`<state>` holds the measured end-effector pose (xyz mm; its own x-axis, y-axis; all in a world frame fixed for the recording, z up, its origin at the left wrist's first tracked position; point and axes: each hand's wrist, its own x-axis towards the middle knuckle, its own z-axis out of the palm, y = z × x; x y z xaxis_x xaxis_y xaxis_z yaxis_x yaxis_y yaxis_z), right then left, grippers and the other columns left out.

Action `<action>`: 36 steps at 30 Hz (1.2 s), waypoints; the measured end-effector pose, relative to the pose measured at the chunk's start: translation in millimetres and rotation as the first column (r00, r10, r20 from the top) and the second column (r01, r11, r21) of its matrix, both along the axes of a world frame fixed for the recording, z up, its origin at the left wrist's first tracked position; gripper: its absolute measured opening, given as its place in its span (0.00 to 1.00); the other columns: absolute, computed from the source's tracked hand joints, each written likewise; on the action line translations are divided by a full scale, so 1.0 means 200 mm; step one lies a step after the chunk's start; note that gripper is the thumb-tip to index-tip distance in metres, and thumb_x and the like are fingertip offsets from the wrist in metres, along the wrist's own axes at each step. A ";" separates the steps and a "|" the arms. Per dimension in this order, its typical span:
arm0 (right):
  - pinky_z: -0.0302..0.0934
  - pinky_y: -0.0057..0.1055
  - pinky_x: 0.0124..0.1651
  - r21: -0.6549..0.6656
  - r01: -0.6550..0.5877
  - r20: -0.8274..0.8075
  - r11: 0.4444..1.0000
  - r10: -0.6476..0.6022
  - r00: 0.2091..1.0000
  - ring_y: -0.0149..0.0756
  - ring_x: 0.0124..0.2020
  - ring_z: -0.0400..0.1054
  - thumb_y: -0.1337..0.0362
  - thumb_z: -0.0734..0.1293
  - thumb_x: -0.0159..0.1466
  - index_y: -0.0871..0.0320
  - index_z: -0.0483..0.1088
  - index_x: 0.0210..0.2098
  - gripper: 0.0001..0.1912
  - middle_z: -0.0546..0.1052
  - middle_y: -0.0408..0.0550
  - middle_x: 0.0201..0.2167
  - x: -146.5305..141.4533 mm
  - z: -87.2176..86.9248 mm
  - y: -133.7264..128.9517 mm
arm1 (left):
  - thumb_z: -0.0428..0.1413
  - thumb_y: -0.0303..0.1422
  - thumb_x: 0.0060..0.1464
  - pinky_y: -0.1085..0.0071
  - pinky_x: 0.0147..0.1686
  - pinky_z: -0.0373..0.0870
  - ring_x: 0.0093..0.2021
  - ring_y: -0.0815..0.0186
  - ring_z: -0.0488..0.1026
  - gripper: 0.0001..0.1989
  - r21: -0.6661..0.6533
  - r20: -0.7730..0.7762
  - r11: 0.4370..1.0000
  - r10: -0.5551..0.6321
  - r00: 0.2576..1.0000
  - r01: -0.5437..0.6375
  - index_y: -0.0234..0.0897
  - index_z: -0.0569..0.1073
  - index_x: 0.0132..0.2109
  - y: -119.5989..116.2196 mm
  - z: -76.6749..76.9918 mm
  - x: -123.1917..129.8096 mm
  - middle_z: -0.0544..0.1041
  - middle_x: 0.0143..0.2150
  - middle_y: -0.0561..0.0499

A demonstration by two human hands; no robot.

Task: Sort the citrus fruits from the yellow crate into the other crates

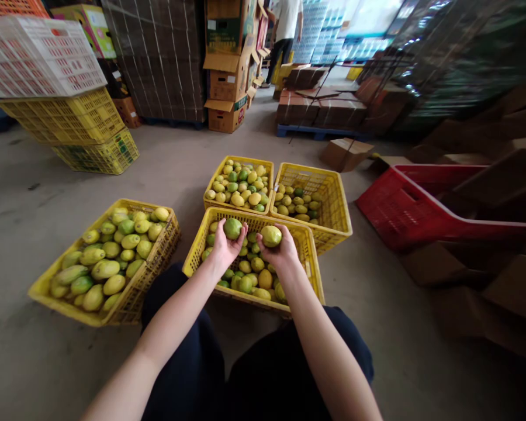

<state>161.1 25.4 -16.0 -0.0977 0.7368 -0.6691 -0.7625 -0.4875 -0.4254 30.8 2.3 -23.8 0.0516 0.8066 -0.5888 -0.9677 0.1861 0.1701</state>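
Note:
My left hand (pixel 228 245) is closed round a green lemon (pixel 232 228), its fingertips curled along the fruit's side. In my right hand (pixel 284 248) sits a yellow-green lemon (pixel 271 236), gripped from below and the right. Both hands are above the near yellow crate (pixel 313 263), which holds green and yellow lemons (pixel 258 264). Behind it, touching, stand a crate full of mixed lemons (pixel 241 182) and a partly filled yellow crate (pixel 328 193). Left of my knees, a tilted-looking yellow crate (pixel 163 257) is heaped with larger lemons (pixel 106 269).
A red crate (pixel 386 204) lies at right among cardboard boxes (pixel 504 286). Stacked white (pixel 65 64) and yellow crates (pixel 70 120) stand at left. Farther back are wrapped pallets (pixel 158 58), cartons (pixel 225 85), a blue pallet (pixel 319 132) and a standing person (pixel 288 23).

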 end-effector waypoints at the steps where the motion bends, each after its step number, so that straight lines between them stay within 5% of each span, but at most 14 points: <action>1: 0.69 0.26 0.20 -0.006 -0.016 0.000 1.000 0.016 1.000 0.30 0.22 0.66 0.61 0.63 0.60 0.54 0.62 0.30 0.05 0.68 0.39 0.19 0.00 0.01 0.00 | 0.53 0.40 0.58 0.78 0.26 0.76 0.34 0.65 0.76 0.17 0.005 -0.005 1.000 -0.002 1.000 0.002 0.29 0.71 0.47 0.00 0.00 0.00 0.75 0.37 0.40; 6: 0.62 0.22 0.16 0.089 -0.086 -0.046 0.992 0.091 0.995 0.33 0.23 0.69 0.62 0.63 0.58 0.56 0.65 0.32 0.04 0.72 0.43 0.21 0.01 0.02 -0.02 | 0.52 0.39 0.58 0.78 0.26 0.75 0.30 0.68 0.74 0.14 0.082 -0.075 0.997 -0.003 0.997 0.010 0.31 0.72 0.40 -0.01 0.02 0.02 0.75 0.33 0.44; 12: 0.68 0.28 0.22 0.289 -0.078 -0.048 0.954 0.095 0.994 0.34 0.24 0.72 0.55 0.65 0.59 0.56 0.70 0.36 0.12 0.78 0.43 0.26 0.01 0.08 -0.05 | 0.51 0.39 0.58 0.73 0.33 0.76 0.34 0.66 0.76 0.11 0.218 -0.165 0.975 -0.001 0.986 0.037 0.36 0.73 0.35 -0.02 0.08 0.02 0.76 0.34 0.48; 18: 0.65 0.26 0.21 0.544 -0.152 0.157 0.825 0.078 0.985 0.34 0.24 0.72 0.53 0.69 0.53 0.58 0.73 0.32 0.15 0.77 0.42 0.24 -0.03 0.07 -0.07 | 0.50 0.40 0.55 0.71 0.20 0.68 0.24 0.65 0.72 0.16 0.379 -0.528 0.902 0.028 0.849 0.206 0.38 0.73 0.26 -0.04 0.08 0.02 0.75 0.23 0.48; 25: 0.57 0.25 0.14 0.697 -0.228 0.118 0.680 0.205 0.972 0.36 0.25 0.72 0.53 0.69 0.54 0.58 0.71 0.28 0.14 0.76 0.46 0.26 -0.02 0.10 -0.08 | 0.49 0.37 0.52 0.71 0.19 0.65 0.21 0.66 0.69 0.14 0.462 -0.577 0.859 0.103 0.810 0.220 0.38 0.74 0.24 -0.06 0.06 0.00 0.75 0.22 0.49; 36: 0.68 0.29 0.24 0.642 -0.252 0.098 0.724 0.249 0.964 0.38 0.28 0.73 0.56 0.66 0.60 0.59 0.70 0.28 0.12 0.76 0.48 0.27 -0.01 0.13 -0.09 | 0.48 0.34 0.52 0.71 0.20 0.64 0.20 0.66 0.69 0.14 0.447 -0.567 0.867 0.084 0.820 0.221 0.38 0.74 0.24 -0.05 0.07 -0.02 0.75 0.22 0.48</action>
<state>159.7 7.8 9.1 -0.3395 0.9395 -0.0448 -0.6493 -0.2685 -0.7115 27.5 -7.6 -10.4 -0.0909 0.9929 -0.0761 -0.6622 -0.0032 0.7493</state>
